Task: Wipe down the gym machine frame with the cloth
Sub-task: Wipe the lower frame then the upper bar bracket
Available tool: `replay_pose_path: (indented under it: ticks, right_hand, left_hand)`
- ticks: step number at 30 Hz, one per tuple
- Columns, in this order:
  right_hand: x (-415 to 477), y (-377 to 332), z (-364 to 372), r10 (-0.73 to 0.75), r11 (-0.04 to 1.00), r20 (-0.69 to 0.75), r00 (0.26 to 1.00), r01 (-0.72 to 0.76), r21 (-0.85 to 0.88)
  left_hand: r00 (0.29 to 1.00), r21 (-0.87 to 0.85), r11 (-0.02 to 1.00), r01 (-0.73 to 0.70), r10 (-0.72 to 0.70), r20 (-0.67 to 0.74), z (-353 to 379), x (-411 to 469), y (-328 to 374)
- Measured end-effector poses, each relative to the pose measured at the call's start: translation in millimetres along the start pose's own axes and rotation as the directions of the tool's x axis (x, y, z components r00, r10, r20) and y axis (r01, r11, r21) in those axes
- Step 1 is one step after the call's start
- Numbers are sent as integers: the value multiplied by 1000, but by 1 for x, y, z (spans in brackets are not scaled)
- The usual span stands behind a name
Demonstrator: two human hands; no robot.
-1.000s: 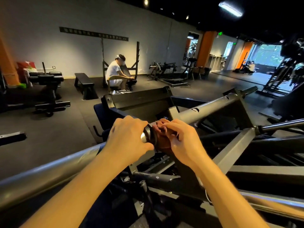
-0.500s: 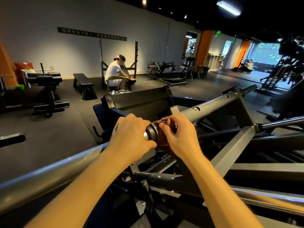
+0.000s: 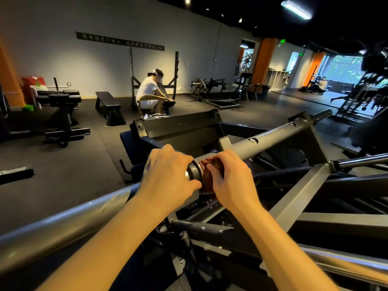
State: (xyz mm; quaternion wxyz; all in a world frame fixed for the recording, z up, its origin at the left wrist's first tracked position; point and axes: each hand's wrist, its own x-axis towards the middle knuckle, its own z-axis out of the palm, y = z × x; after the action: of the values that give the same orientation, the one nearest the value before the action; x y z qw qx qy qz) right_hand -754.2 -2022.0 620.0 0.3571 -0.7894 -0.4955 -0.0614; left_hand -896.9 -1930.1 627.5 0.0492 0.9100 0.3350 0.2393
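A grey gym machine frame [image 3: 270, 136] fills the lower half of the head view, with a long round bar running from lower left to upper right. My left hand [image 3: 168, 177] grips the bar beside a shiny metal collar [image 3: 194, 172]. Just right of the collar, my right hand [image 3: 232, 181] holds a brown cloth [image 3: 207, 177] wrapped against the bar. Most of the cloth is hidden under my fingers.
A person in white [image 3: 150, 91] sits on a chair at a rack by the far wall. A black bench [image 3: 109, 106] and a padded machine [image 3: 60, 101] stand at left. More machines [image 3: 214, 89] line the back and right. Dark frame struts [image 3: 294, 198] cross below my hands.
My right hand with the cloth has shifted slightly up the bar and turned around it. The left hand keeps its hold beside the collar.
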Motion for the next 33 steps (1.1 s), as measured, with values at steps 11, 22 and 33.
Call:
replay_pose_path:
  ticks: [11,22,33]
  right_hand:
    - [-35,12,12,96,939,30,995,-101,329]
    - [-59,-31,-12,73,817,-45,996,-34,575]
    - [-60,-85,38,-73,968,24,997,65,242]
  left_hand:
    - [999,-53,998,-16,18,36,-7,-12,-4]
    - [997,-24,997,74,-73,32,-77,-74,-36]
    - [969,219,944,245,-243,-37,-111,-150,-61]
